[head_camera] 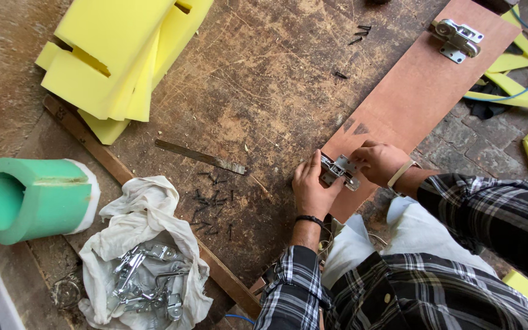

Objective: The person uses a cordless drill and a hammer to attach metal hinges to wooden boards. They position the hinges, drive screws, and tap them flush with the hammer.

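Note:
A long reddish-brown board [420, 85] lies slanted across a worn wooden work surface [264, 79]. At the board's near left edge sits a small metal latch [339, 171]. My left hand [311, 186] presses against the latch from the left, and my right hand [381, 160] holds its right side with fingertips on top. A second metal latch [456, 36] is fixed near the board's far end.
Black screws [210, 201] lie scattered left of my hands. A white cloth [139, 214] holds several metal latches [145, 284]. Yellow foam blocks [117, 55], a green foam roll [35, 198], a thin metal strip [200, 157] and foam offcuts [524, 67] surround the area.

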A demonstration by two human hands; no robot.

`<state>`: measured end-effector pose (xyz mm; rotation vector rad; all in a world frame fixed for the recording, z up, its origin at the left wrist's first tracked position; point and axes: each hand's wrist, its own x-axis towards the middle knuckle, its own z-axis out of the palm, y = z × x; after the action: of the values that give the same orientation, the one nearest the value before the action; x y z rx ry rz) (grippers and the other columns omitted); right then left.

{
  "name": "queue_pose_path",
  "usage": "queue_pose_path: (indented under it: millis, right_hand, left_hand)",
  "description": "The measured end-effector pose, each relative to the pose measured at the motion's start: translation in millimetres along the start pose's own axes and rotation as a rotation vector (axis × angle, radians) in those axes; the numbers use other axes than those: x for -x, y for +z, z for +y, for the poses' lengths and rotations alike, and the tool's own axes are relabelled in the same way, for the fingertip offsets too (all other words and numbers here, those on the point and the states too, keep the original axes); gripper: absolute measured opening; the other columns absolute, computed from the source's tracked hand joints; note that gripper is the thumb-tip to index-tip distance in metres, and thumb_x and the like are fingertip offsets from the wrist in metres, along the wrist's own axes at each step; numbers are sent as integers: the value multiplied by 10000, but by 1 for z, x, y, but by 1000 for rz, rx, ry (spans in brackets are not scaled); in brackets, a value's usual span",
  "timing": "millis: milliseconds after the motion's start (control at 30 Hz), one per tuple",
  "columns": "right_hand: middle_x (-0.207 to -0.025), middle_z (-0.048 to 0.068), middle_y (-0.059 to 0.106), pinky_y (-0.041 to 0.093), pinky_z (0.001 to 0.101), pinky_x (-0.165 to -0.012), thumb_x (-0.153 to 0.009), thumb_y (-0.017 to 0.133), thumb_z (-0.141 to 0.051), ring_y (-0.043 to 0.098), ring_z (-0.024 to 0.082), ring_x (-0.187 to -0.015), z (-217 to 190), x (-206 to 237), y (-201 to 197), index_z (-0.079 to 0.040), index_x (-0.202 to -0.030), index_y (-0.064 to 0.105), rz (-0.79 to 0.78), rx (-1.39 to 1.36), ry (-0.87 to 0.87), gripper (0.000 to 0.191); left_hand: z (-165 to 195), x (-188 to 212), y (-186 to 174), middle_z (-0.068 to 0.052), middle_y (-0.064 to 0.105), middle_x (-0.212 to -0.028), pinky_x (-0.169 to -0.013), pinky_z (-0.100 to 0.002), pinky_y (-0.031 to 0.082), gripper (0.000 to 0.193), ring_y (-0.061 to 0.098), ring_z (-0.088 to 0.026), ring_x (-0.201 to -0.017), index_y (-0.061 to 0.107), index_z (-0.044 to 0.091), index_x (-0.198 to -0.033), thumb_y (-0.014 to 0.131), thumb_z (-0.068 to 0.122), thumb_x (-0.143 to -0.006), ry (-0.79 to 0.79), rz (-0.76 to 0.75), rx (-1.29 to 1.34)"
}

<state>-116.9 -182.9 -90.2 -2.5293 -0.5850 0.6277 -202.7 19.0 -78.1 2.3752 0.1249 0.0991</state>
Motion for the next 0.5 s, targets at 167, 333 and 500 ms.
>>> queue_pose_path:
  millis: [167, 333, 500]
  right_hand:
    - [-1114, 35, 687, 573, 446, -861, -800, 685, -120, 692, 316, -1021, -7, 2, -5, -203, -1116, 730, -22, 13, 60, 330]
    - [-1116, 49, 701, 574, 427, -900, -790, 660, -89, 701, 303, -1034, -9, 1, -5, -184, -1100, 740, 5, -32, 28, 334]
    - [-1131, 70, 716, 572, 411, -908, -846, 678, -179, 703, 284, -1047, 2, -3, -12, -147, -1124, 721, 29, -90, 91, 283]
  left_hand:
    - [-1, 0, -1, -180, 625, -1441, -1132, -481, 424, 919, 527, -387, -1326, 515, 22, -1490, 901, 319, -710, 3, -15, -4]
    - [0, 1, -5, -195, 624, -1406, -1125, -493, 424, 952, 514, -398, -1328, 475, 7, -1505, 894, 330, -714, -38, -47, 34]
    - [3, -8, -14, -209, 585, -1446, -1102, -477, 464, 721, 540, -381, -1344, 504, 40, -1481, 789, 264, -858, -58, 97, 134]
